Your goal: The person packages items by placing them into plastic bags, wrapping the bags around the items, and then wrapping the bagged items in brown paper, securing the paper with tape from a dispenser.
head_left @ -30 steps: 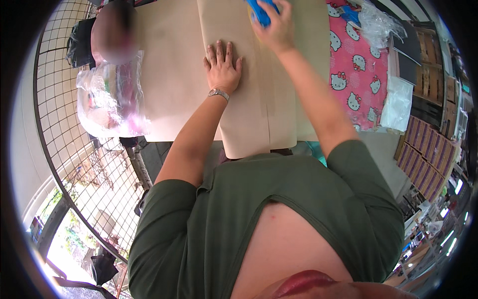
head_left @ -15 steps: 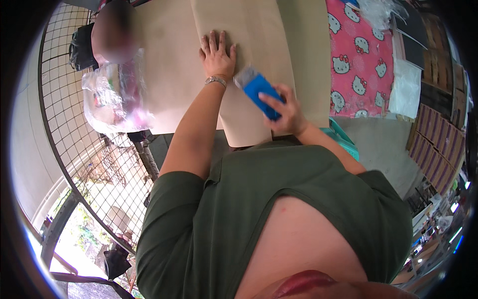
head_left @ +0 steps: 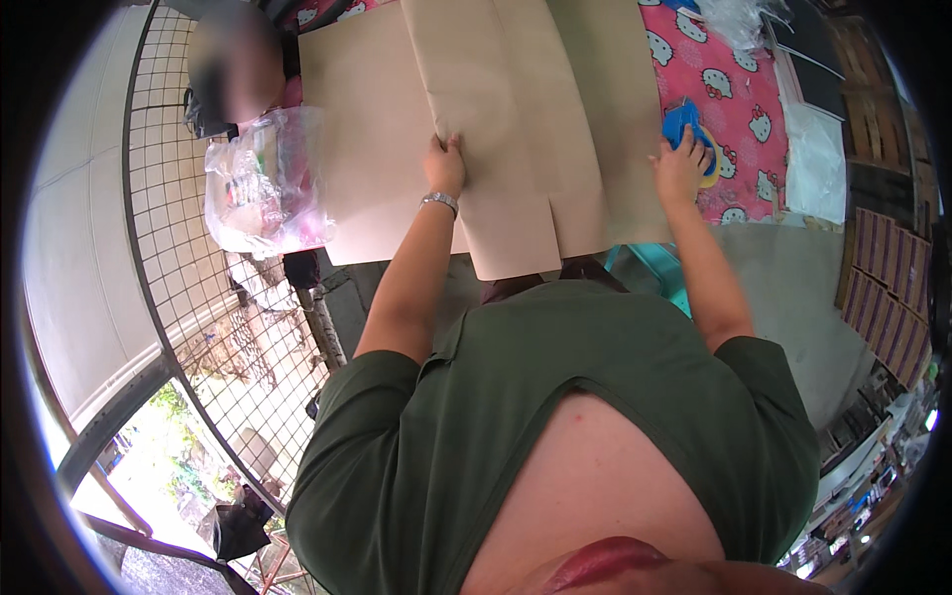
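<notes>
A large folded sheet of brown cardboard (head_left: 516,129) lies across the table in front of me, its near end reaching my lap. My left hand (head_left: 445,167), with a metal band on the wrist, is closed on the left edge of the upper cardboard layer, some fingers hidden. On the right, my right hand (head_left: 680,171) is around a blue tape dispenser (head_left: 679,117). A yellow roll (head_left: 711,171) shows beside its fingers. The dispenser is over the pink patterned table cover (head_left: 739,99), just past the cardboard's right edge.
Another person (head_left: 238,59) is at the far left, behind a clear plastic bag (head_left: 263,188). A wire mesh fence (head_left: 198,327) runs down the left side. Near my right forearm stands a teal plastic stool (head_left: 659,270). Striped boxes (head_left: 888,268) are stacked on the right.
My right hand has carried the tape dispenser right, from over the cardboard to the pink cover. My left hand has come nearer, going from flat on the cardboard to closed on its edge.
</notes>
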A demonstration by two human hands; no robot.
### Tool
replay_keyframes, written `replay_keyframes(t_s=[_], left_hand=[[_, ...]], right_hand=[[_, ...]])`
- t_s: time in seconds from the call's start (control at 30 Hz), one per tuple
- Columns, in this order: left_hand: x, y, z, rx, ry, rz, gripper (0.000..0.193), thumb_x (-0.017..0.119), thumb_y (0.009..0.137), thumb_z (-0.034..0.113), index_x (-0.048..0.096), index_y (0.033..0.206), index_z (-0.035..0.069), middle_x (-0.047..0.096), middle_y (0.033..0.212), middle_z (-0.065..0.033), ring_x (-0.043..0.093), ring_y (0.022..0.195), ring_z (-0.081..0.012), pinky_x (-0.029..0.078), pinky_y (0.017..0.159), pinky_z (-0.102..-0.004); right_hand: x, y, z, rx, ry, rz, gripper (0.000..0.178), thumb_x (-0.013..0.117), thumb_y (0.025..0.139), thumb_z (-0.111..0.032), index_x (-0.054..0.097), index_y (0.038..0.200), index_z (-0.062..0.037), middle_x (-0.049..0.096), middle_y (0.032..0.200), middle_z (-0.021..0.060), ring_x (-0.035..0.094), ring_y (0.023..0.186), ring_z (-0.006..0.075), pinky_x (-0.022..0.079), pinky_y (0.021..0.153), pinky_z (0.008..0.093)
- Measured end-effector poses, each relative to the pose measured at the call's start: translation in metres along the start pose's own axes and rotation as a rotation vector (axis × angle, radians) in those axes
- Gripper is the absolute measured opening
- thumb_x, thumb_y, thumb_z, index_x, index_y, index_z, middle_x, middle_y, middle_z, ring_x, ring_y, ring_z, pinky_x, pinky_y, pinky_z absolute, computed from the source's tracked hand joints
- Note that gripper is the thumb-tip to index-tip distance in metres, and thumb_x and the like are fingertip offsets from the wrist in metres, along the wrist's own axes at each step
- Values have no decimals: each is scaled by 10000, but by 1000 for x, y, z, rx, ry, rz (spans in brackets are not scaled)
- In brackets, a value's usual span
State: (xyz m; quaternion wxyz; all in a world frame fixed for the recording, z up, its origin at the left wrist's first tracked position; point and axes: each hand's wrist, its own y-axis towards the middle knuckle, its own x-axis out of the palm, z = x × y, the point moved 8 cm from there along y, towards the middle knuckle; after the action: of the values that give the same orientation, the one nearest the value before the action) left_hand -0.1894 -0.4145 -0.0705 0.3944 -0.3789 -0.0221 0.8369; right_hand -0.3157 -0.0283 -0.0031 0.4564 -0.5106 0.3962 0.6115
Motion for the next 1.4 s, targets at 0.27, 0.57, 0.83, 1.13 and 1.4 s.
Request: replay_keyframes(t_s=[0.27, 0.57, 0.83, 1.13, 1.4], left_hand=[[-6, -36, -33, -156, 63, -29, 342, 570, 874, 245, 600, 1052, -46, 642, 975, -236, 611, 936, -380, 478, 786, -410], [-39, -112, -119, -568, -284, 187, 334, 559, 836, 142, 553, 1096, -67, 631, 995, -209, 618, 901, -311, 478, 768, -373], [-50, -46, -74, -274, -765, 154, 351, 490, 914, 180, 473, 1200, -23, 576, 1099, -142, 556, 984, -215, 441, 840, -343], [15, -142, -91, -36, -736, -37, 732, 290, 982, 464, -34, 1454, 8, 28, 1531, -167, 37, 1415, -263, 96, 1131, -334], [60, -143, -61, -233, -918, 106, 924, 245, 890, 688, 9, 1456, -3, 69, 1522, -116, 110, 1390, -239, 102, 1124, -336]], right_hand=[[59, 11, -123, 236, 960, -428, 730, 575, 815, -525, 500, 1183, 101, 541, 1182, 284, 517, 1119, 408, 402, 961, 448], [50, -2, -191, -76, 829, -648, 645, 628, 808, -448, 517, 1185, 63, 570, 1166, 247, 536, 1104, 383, 430, 933, 414], [31, 128, -286, -422, 883, -610, 654, 552, 834, -289, 330, 1397, -41, 490, 1308, 204, 470, 1207, 341, 386, 995, 402], [45, 54, -155, -946, 682, -632, 911, 565, 701, 4, 104, 1477, -123, 278, 1473, 159, 279, 1358, 300, 262, 1100, 364], [89, -8, -239, -360, 1392, -273, 775, 498, 840, -269, 103, 1444, 13, 118, 1505, 205, 116, 1399, 327, 91, 1133, 465]])
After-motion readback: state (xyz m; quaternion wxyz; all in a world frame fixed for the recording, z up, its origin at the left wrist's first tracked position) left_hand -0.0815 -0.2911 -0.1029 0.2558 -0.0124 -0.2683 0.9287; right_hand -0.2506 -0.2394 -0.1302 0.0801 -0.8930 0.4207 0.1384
